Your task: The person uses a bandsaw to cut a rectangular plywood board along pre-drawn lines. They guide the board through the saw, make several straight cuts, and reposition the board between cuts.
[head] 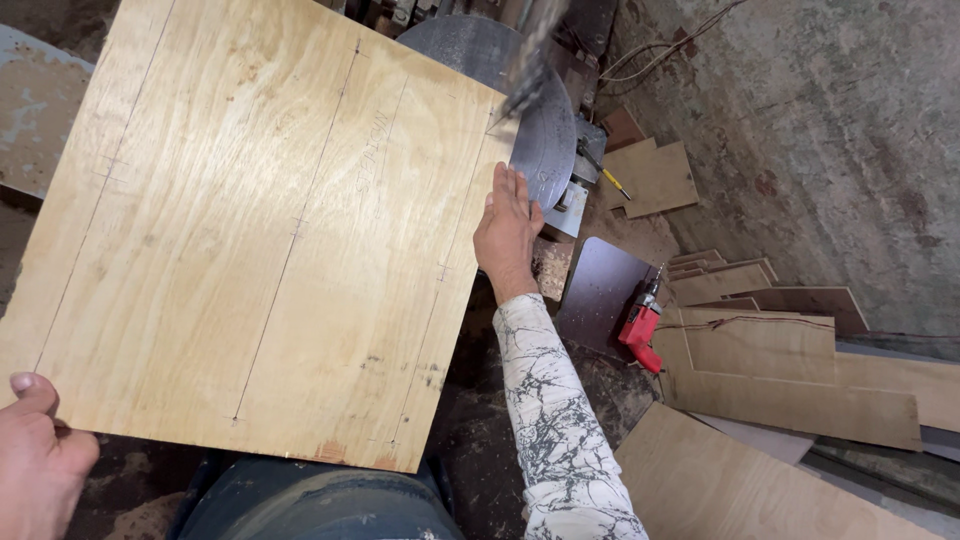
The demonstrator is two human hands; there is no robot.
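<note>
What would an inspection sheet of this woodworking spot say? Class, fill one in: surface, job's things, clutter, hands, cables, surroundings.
Surface: round metal saw table, mostly covered by the sheet.
Job's things: plywood sheet with pencil lines, its far corner at the blurred blade.
Clutter: plywood offcuts, red drill, pencil, sawdust on the floor.
Hands: left hand grips the sheet's near corner; right hand lies flat against its right edge.
Cables: wires along the wall.
Surroundings: rough plaster wall.

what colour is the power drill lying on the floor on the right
The power drill is red with black parts, seen in the head view, lying on a dark board.
</note>
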